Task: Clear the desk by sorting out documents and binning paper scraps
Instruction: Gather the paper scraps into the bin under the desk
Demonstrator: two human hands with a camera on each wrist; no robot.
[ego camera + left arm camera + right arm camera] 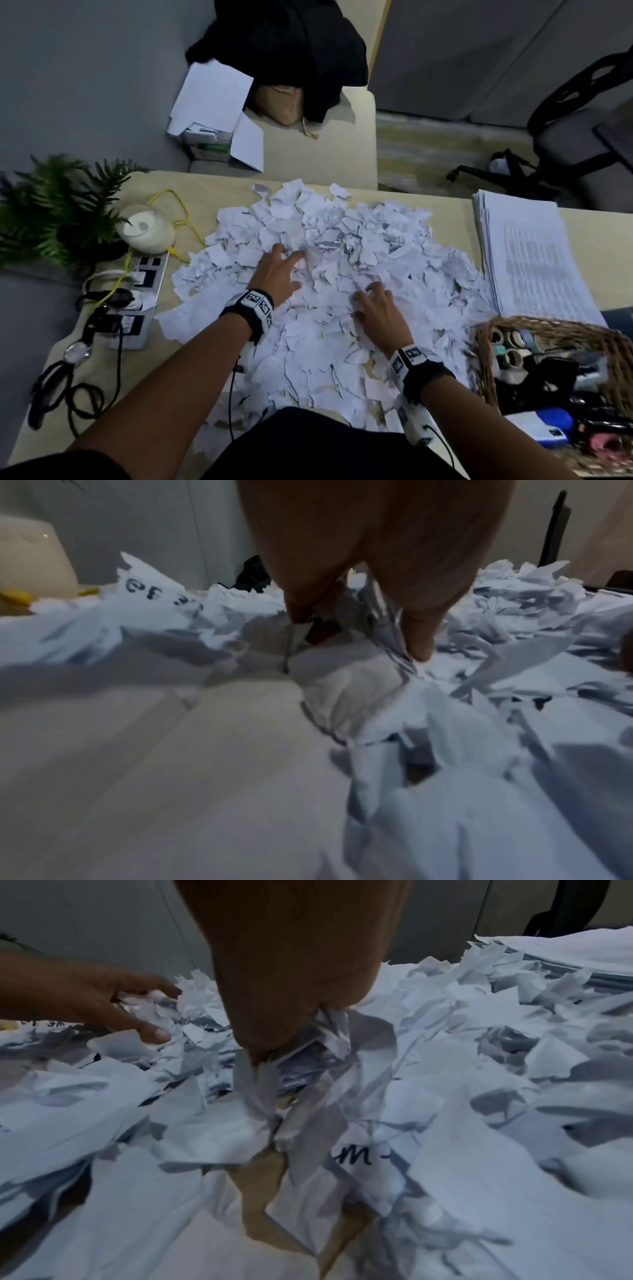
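A wide heap of torn white paper scraps (pixel 325 260) covers the middle of the beige desk (pixel 205 186). My left hand (pixel 281 270) lies on the heap's left part with fingers spread and fairly straight, pressing into the scraps (pixel 377 691). The right wrist view shows the same left hand (pixel 137 1010) from the side. My right hand (pixel 373 305) sits lower and to the right, fingers curled down into the heap. In the right wrist view that right hand (pixel 284 1031) has a bunch of scraps (pixel 329 1047) caught between thumb and fingers. A neat stack of printed documents (pixel 527 260) lies at the desk's right edge.
A wicker basket (pixel 483 342) of tape rolls and stationery stands front right. At the left are a power strip (pixel 144 284), a white round device (pixel 145 228), yellow and black cables (pixel 68 387) and a fern (pixel 58 209). Behind the desk, loose sheets (pixel 212 99) and dark cloth.
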